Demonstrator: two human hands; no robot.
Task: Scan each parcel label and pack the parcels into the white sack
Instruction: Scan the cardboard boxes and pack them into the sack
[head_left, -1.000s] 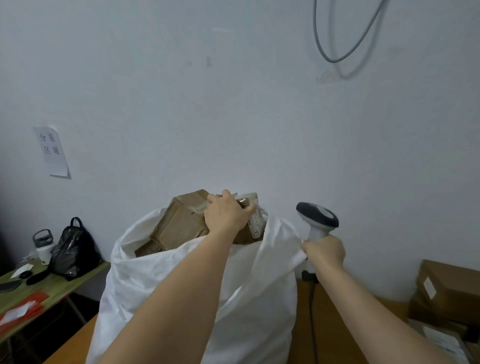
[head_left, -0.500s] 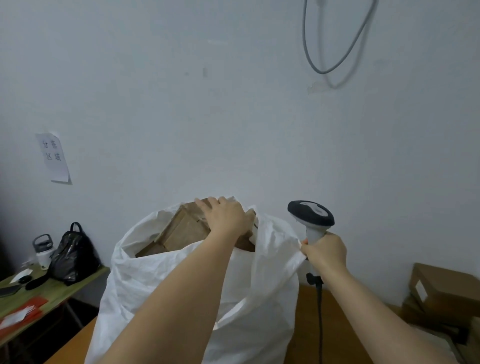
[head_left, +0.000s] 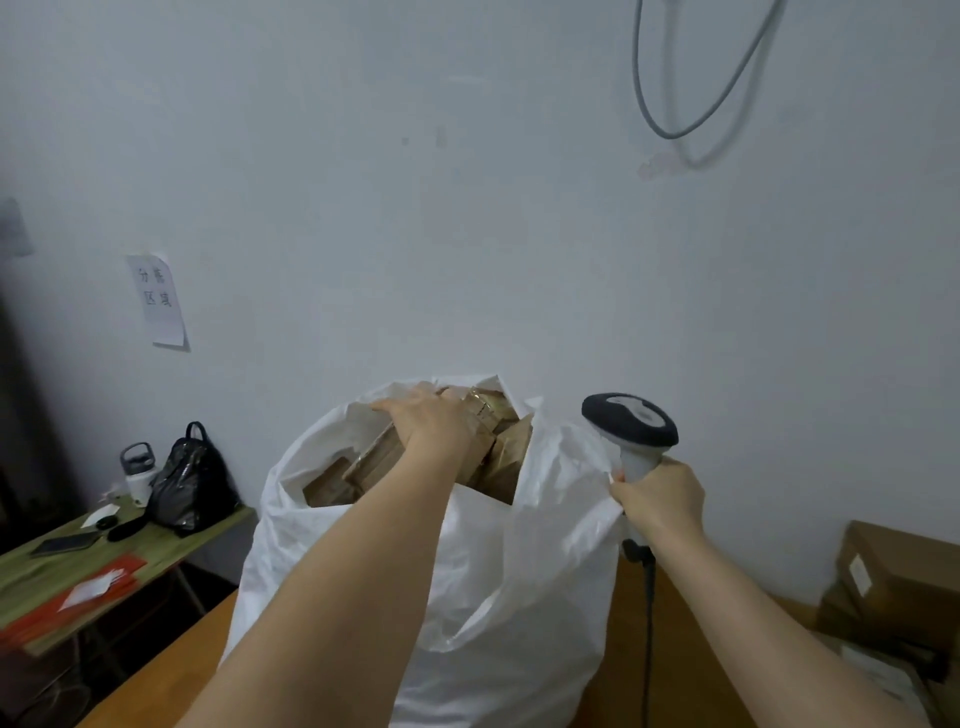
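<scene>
Standing at centre: sack (head_left: 519, 571) on wooden table (head_left: 623, 649)
Left hand (head_left: 431, 423): flat on parcel (head_left: 483, 441) in sack mouth
Right hand (head_left: 660, 499): gripping scanner (head_left: 631, 426), pinching sack rim
Room: white wall (head_left: 467, 208); bag (head_left: 189, 480) on green table (head_left: 31, 577), 9 o'clock

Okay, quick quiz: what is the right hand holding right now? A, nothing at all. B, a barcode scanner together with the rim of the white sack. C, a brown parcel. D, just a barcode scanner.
B: the right hand grips the handle of the barcode scanner and pinches the white sack at its rim against it.
</scene>
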